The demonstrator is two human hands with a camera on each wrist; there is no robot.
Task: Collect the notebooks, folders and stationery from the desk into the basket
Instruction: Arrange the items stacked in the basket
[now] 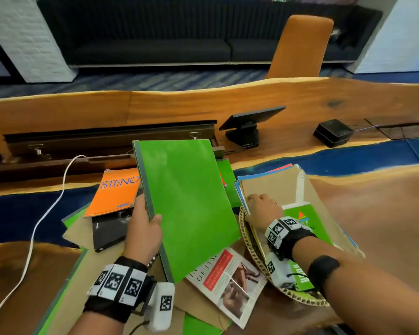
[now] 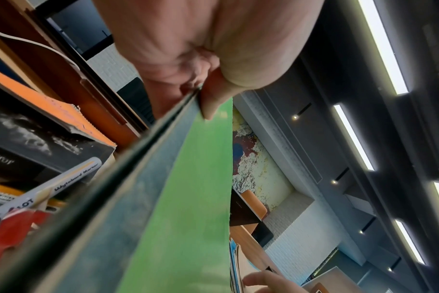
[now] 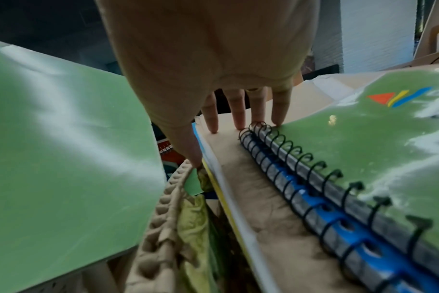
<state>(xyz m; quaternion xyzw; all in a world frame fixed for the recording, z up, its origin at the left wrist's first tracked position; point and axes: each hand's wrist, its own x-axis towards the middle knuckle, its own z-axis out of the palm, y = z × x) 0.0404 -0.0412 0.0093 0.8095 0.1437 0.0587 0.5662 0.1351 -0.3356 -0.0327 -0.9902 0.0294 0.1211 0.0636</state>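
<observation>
The left hand (image 1: 144, 228) grips a large green notebook (image 1: 189, 204) by its grey spine edge, thumb on the front cover and fingers curled behind, holding it lifted off the desk (image 1: 300, 102). The notebook's long axis runs from the wrist away toward the far side of the desk, leaning slightly left at the top, its cover tilted up to face the person. Just right of the notebook sits the woven basket (image 1: 252, 247), and the right hand (image 1: 264, 209) reaches into it with fingers (image 3: 238, 117) straight and spread, their tips pressing on a brown folder (image 1: 271, 187) and on the edge of a green spiral-bound notebook (image 3: 364, 142) that stand leaning inside. The lifted notebook's right edge hangs near the basket's rim, between the two hands. Left of the lifted notebook lie an orange steno pad (image 1: 117, 192) and a black book (image 1: 109, 230), with a whiteboard marker (image 2: 45, 190) close by in the left wrist view. Below the notebook a magazine (image 1: 230, 281) lies on brown envelopes and green folders. A white cable (image 1: 46, 213) trails across the desk farther left.
</observation>
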